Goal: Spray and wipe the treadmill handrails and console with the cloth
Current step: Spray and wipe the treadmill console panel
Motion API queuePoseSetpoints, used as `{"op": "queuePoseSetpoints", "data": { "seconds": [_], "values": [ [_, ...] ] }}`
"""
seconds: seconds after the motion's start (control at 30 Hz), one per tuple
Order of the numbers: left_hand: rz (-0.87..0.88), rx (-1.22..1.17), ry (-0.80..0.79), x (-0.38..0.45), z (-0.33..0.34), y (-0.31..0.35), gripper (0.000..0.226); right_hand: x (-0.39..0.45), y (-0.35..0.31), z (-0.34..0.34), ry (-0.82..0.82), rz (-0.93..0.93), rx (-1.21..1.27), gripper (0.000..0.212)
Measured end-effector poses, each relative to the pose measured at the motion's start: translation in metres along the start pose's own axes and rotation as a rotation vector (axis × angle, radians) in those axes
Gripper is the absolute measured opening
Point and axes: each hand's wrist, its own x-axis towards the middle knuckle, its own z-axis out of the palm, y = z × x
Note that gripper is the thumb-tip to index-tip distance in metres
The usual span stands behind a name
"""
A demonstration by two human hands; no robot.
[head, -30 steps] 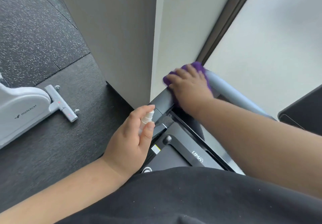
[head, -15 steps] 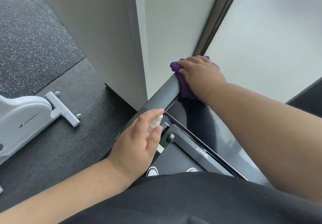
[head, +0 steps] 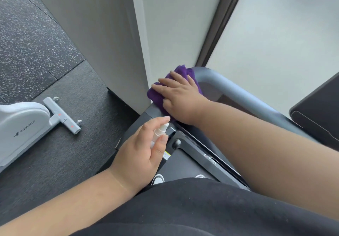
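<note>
Nearest, a black fabric garment (head: 192, 210) fills the foreground. Above it the left hand (head: 139, 155) curls round a small white plastic spray bottle (head: 159, 133), forefinger arched over its nozzle, thumb alongside. Below lies the treadmill's (head: 194, 155) matte black frame. Farther on, the right hand (head: 181, 96) lies flat, fingers spread, pressing a soft, crumpled purple cloth (head: 157, 96) onto the corner where the smooth, rounded grey handrail (head: 238, 94) bends. To the left, a white exercise machine (head: 23, 125) stands on speckled rubber floor (head: 31, 48).
</note>
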Motion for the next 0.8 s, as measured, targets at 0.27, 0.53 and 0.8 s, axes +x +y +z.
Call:
{"op": "queuePoseSetpoints", "data": {
  "seconds": [0.27,0.53,0.8],
  "values": [
    [0.019,-0.015,-0.013,0.004,0.009,0.006,0.037,-0.008,0.091,-0.038,0.114,0.316,0.009,0.053],
    [-0.020,-0.032,0.046,-0.005,-0.001,-0.002,0.037,-0.042,0.094,-0.042,-0.048,0.357,-0.128,0.111],
    [0.004,-0.015,0.054,-0.010,-0.001,-0.001,0.036,0.025,0.059,-0.053,-0.224,-0.261,-0.402,0.101]
  ]
}}
